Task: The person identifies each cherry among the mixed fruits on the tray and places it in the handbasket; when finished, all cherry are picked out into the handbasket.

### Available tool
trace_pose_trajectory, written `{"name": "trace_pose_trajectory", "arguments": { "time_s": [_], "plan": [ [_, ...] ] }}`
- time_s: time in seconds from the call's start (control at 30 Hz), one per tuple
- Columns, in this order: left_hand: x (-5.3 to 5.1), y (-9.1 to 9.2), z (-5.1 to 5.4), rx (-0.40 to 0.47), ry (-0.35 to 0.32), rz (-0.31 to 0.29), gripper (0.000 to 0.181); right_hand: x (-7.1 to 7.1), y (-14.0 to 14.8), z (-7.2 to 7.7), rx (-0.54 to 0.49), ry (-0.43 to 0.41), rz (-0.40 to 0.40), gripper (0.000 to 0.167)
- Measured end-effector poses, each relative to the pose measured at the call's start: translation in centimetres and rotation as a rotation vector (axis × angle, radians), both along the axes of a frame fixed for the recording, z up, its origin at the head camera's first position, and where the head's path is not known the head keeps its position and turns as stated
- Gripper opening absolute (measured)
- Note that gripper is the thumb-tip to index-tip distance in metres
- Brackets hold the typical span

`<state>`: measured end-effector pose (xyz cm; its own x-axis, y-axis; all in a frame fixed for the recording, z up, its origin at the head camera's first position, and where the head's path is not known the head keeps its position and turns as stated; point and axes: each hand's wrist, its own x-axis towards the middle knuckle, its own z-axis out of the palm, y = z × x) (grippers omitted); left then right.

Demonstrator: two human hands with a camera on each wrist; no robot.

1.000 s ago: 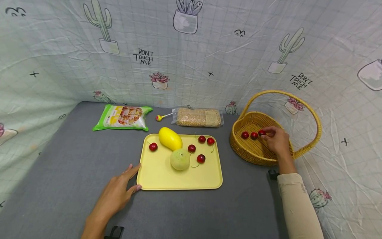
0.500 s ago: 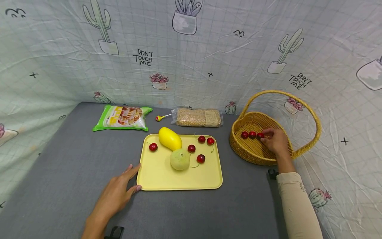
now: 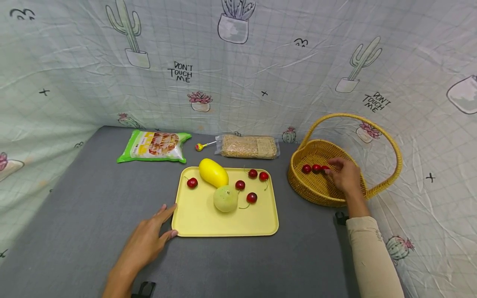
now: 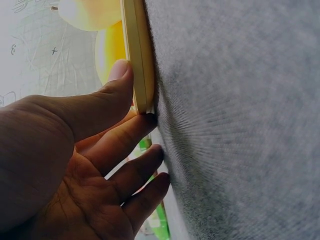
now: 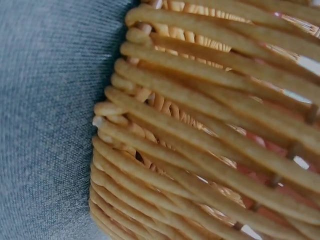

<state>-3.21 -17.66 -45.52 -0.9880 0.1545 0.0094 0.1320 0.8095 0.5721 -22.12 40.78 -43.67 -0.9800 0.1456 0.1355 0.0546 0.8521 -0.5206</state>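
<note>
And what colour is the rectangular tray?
The rectangular tray is pale yellow; it shows best in the head view.

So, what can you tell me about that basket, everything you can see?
The basket is golden-brown and looks like woven wicker, rounded, with a tall arched handle. It stands upright on the gray cloth, right of the tray. Its thick strands leave small gaps. Three red cherries show inside in a row, and the right hand reaches in at the rightmost. Whether that hand touches the basket itself is unclear.
</note>
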Motion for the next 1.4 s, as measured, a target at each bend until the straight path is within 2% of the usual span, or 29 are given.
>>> {"name": "trace_pose_trajectory", "arguments": {
  "time_s": [0.4,0.53,0.9,1.17,1.4],
  "plan": [
    [-0.2,0.0,-0.1,-0.003,-0.005,0.009,0.077,0.2,-1.0,0.3,-0.027,0.374,0.048,0.028],
    [-0.2,0.0,-0.1,-0.002,-0.01,0.008,0.077,0.7,-1.3,0.3,-0.028,0.481,0.057,0.028],
    [-0.2,0.0,-0.3,0.01,0.002,0.002,0.077,3.3,-4.1,1.9,-0.026,0.608,0.143,0.033],
    [-0.1,0.0,-0.5,0.013,0.021,0.002,0.076,5.2,-7.3,3.0,-0.026,0.648,0.188,0.034],
    [-0.1,0.0,-0.7,0.005,0.014,0.005,0.077,6.4,-9.7,3.3,-0.063,0.684,0.281,0.032]
  ]
}}
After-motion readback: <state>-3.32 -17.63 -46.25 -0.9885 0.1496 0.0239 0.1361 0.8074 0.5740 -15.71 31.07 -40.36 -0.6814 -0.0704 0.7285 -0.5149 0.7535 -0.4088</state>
